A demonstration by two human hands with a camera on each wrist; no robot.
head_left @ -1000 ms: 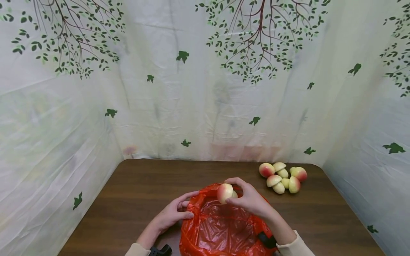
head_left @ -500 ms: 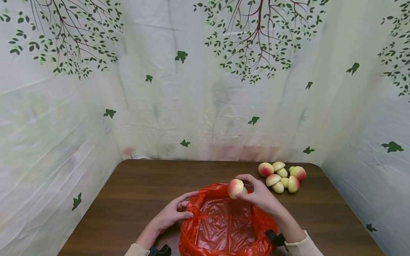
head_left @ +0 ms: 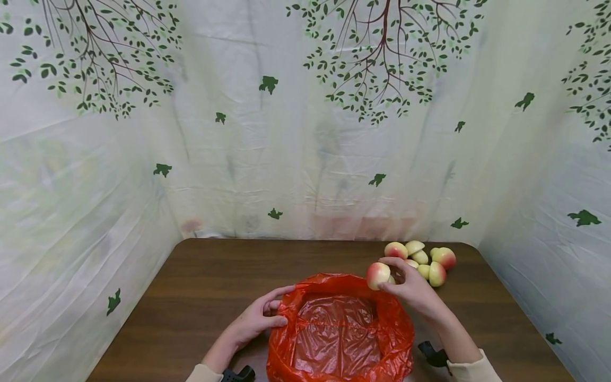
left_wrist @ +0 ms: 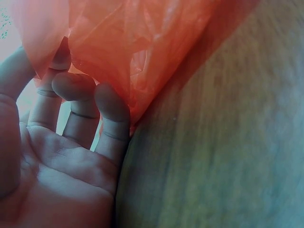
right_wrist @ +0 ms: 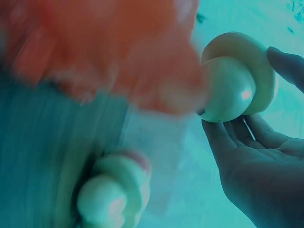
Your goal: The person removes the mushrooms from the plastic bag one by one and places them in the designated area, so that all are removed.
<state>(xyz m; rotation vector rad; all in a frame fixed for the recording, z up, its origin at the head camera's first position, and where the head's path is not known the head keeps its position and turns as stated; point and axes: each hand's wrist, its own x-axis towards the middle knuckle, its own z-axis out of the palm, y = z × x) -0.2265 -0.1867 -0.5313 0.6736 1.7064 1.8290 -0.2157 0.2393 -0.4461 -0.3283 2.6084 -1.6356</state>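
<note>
A red plastic bag (head_left: pixel 400 342) stands open-mouthed on the table. At its left rim, my left hand (head_left: pixel 255 318) holds the edge; curled fingers (left_wrist: pixel 111 102) press against the thin plastic in the left wrist view. My right hand (head_left: pixel 411 289) pinches a toy mushroom (head_left: pixel 377 276) between thumb and fingers, by the bag's far right rim. In the right wrist view this mushroom's round stem and wider cap (right_wrist: pixel 260 64) show near the blurred bag (right_wrist: pixel 109 52). Its cap is pale yellow with a red blush.
Several similar toy mushrooms (head_left: pixel 437 274) lie grouped at the table's back right, partly behind the right hand. The brown wooden table (head_left: pixel 215 276) ends at a pale curtain (head_left: pixel 296 159) printed with leaves. Black wrist mounts (head_left: pixel 431 354) sit on both forearms.
My right hand has carried the mushroom rightward from over the bag's mouth to its far right rim, closer to the grouped mushrooms. The left hand stays at the bag's left edge.
</note>
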